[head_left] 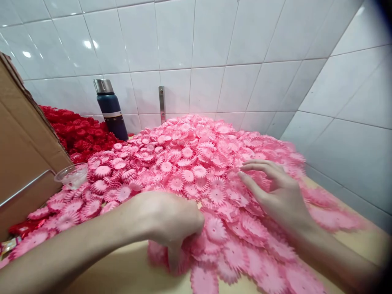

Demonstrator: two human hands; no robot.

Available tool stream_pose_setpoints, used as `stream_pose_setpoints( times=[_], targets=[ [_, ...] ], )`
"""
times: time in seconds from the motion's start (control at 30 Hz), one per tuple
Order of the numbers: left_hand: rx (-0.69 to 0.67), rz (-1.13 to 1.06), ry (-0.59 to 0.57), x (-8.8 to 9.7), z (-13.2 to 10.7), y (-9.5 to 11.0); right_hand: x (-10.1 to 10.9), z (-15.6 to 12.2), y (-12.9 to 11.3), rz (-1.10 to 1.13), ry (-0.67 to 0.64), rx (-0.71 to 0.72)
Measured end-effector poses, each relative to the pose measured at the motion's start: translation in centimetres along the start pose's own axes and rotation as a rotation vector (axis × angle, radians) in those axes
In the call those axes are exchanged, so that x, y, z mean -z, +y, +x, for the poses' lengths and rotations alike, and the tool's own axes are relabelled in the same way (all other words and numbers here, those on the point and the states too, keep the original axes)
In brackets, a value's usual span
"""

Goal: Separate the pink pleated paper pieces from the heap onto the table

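A large heap of pink scalloped flower pieces (187,175), thin and round with small centre holes, covers much of the table. My left hand (171,216) is at the near edge of the heap, its fingers curled down around some pink flower pieces (157,253); motion blurs the thumb, and the hand hides most of the other fingers. On the right side of the heap rests my right hand (280,192), thumb and fingers apart, touching the loose pieces and gripping nothing that I can see.
At the left stands a cardboard box (27,134), with a clear plastic cup (72,175) beside it. A red heap (82,132) lies behind, next to a dark blue bottle (112,110). A metal bracket (162,104) is fixed to the white tiled wall (214,36).
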State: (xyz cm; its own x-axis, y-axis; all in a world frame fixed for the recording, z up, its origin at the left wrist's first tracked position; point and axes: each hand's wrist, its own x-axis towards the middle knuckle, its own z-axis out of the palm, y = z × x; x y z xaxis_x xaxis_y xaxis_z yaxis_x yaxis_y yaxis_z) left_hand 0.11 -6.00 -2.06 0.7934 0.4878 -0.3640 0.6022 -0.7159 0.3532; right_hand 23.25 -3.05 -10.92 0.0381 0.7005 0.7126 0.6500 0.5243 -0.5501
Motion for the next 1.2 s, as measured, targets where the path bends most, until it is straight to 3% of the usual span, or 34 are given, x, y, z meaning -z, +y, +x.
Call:
stream_pose_setpoints(
  times=[0.1, 0.17, 0.3, 0.43, 0.6, 0.7, 0.83, 1.07, 1.2],
  targets=[
    [0.050, -0.002, -0.028, 0.6, -0.1, 0.1, 0.0, 0.0, -0.1, 0.013, 0.008, -0.014],
    [0.089, 0.039, 0.116, 1.4, -0.2, -0.3, 0.0, 0.1, -0.1, 0.025, 0.024, -0.028],
    [0.062, 0.007, 0.565, 2.0, 0.7, -1.9, 0.1, 0.1, -0.4, 0.059, 0.024, -0.041],
    [-0.007, -0.366, 0.826, 0.7, 3.2, -2.9, 0.1, 0.0, -0.6, 0.066, 0.014, -0.056],
    [-0.099, -0.904, 0.812, -2.1, 5.2, -1.7, 0.3, 0.0, -0.5, 0.059, 0.027, -0.063],
    [-0.146, -1.016, 0.807, -3.9, 6.0, -1.1, 0.3, 0.0, -0.5, 0.065, 0.012, -0.075],
    [-0.144, -1.088, 0.932, -5.6, 6.9, -1.7, 0.3, -0.1, -0.6, 0.082, -0.017, -0.078],
    [-0.050, -1.217, 1.003, -5.3, 7.4, -2.8, 1.1, 1.0, -1.1, 0.114, -0.034, -0.083],
    [-0.031, -1.227, 1.028, -5.2, 7.5, -3.1, 4.4, 3.8, -3.2, 0.094, -0.253, -0.019]
  ],
)
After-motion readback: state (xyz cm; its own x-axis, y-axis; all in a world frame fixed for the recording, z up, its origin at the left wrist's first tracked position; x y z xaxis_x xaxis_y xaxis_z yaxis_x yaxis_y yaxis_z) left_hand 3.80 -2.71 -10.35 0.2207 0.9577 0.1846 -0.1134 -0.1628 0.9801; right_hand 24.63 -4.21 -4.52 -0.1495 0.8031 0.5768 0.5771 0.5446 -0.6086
